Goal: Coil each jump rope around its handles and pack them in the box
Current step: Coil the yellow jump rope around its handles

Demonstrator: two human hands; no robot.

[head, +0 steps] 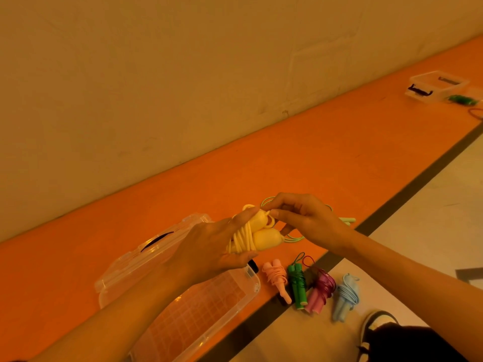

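Head view: left hand (pixel 217 246) grips coiled yellow rope (pixel 257 237); right hand (pixel 308 220) pinches its loop.

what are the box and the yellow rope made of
The box looks like clear, glossy hard plastic: the orange floor shows through it and its rim catches highlights. The yellow jump rope seems to have smooth matte handles, plastic or foam, and a flexible cord, likely rubbery plastic, since it bends in tight loops.

From the yellow rope (pixel 261 239), the open box (pixel 244 299) fills 7 o'clock, 4 coiled ropes (pixel 298 286) line 5 o'clock, a loose mint rope (pixel 347 220) lies at 3 o'clock. The wall (pixel 156 87) closes 12 o'clock; floor (pixel 313 158) at 1 o'clock lies bare.
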